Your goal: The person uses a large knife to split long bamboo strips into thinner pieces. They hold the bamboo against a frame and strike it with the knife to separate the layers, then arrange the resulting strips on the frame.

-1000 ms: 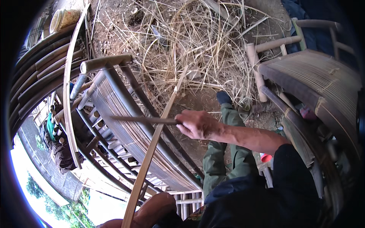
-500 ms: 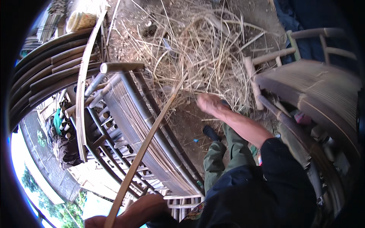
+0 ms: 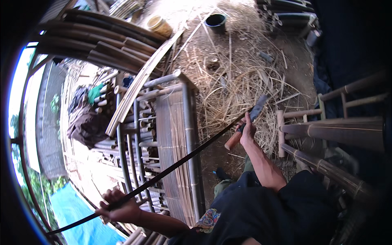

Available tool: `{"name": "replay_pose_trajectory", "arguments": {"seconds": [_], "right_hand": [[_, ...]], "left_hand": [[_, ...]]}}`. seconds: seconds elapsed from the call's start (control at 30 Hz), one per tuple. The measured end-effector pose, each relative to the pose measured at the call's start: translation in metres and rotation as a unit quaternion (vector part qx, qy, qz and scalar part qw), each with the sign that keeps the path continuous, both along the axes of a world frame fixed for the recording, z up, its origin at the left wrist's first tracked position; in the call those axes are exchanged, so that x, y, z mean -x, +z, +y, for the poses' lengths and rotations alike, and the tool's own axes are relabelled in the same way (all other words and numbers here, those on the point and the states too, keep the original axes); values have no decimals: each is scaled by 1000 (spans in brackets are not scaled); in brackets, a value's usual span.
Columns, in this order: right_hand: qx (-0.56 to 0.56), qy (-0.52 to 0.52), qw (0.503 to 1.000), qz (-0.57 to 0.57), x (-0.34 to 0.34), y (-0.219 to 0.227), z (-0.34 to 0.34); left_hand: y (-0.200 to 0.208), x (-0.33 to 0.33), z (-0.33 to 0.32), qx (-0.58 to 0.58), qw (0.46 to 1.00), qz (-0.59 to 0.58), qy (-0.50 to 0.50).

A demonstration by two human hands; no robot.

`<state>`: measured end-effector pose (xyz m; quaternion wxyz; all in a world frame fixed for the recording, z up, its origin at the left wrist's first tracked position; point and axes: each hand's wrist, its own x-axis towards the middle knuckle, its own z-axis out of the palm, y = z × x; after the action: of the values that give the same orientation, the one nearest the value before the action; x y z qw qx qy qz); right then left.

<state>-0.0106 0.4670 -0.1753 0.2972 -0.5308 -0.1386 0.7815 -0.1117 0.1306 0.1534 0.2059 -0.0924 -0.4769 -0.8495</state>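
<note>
A long, thin bamboo strip (image 3: 179,161) slants across the view with its dark side showing. Toward its lower left end, my left hand (image 3: 120,209) is closed around it, the fingers loosely curled. My right hand (image 3: 248,131) grips a knife (image 3: 258,108) with a broad grey blade and a wooden handle. The blade points up and away, and the handle sticks out below the fist. The strip's far end reaches the thumb of that hand, beside the blade. Whether the thumb pinches the strip against the knife I cannot tell.
Under the strip stands a bamboo bench (image 3: 175,134) with a slatted top. Shavings (image 3: 241,90) cover the ground ahead, near a dark bucket (image 3: 215,23). Pale split strips (image 3: 147,81) lean at left, by stacked bamboo poles (image 3: 102,36). Bamboo furniture (image 3: 335,134) stands at right.
The strip now shows its dark side instead of its pale one. My right hand, blurred before, has moved right and slightly down, and the knife now shows clearly. My view has swung left.
</note>
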Motion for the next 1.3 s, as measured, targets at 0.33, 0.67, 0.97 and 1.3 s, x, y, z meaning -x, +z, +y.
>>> {"name": "replay_pose_trajectory", "arguments": {"seconds": [0.33, 0.67, 0.97, 1.3], "right_hand": [[-83, 27, 996, -25, 16, 30, -96], [-314, 165, 935, 23, 43, 164, -176], [-822, 270, 458, -205, 4, 243, -152], [-827, 400, 371, -138, -4, 210, -248]], "left_hand": [[-139, -156, -237, 452, 663, -529, -275], [-221, -78, -171, 587, 625, -156, -490], [-136, -75, -140, 273, 789, -278, -474], [-102, -81, -136, 415, 839, -186, -299]]}}
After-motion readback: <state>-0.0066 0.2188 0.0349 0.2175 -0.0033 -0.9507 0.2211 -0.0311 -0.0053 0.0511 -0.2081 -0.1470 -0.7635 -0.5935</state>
